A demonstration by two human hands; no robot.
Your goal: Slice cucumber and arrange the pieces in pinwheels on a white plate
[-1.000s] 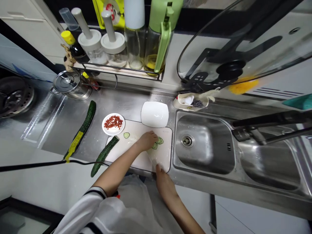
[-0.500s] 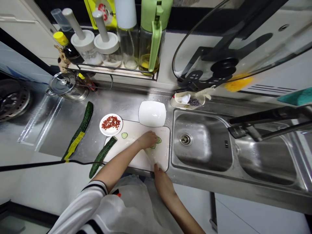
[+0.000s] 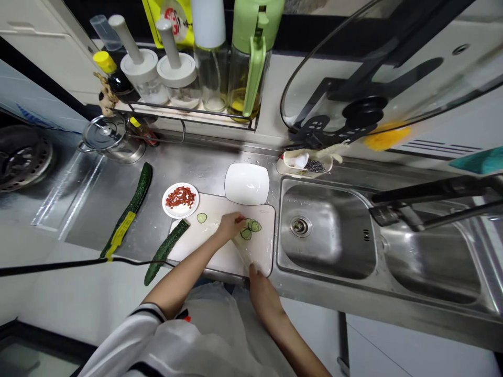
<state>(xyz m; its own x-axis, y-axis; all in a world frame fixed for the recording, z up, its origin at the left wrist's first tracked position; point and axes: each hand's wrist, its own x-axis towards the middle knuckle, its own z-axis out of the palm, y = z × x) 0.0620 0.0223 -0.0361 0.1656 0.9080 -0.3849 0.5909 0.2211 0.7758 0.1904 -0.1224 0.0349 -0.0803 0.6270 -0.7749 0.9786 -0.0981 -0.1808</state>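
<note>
L hand nr slices, grip unclear; R hand clamps knife nr board edge.

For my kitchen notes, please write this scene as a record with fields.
left hand: over cutting board, beside cucumber slices
right hand: at board's near edge, apparently gripping knife
cut cucumber: overlaps board's left edge
long cucumber: on steel counter, left of cut one
small plate: holds red pieces
white dish: at board's far edge
sink: right of board
</note>
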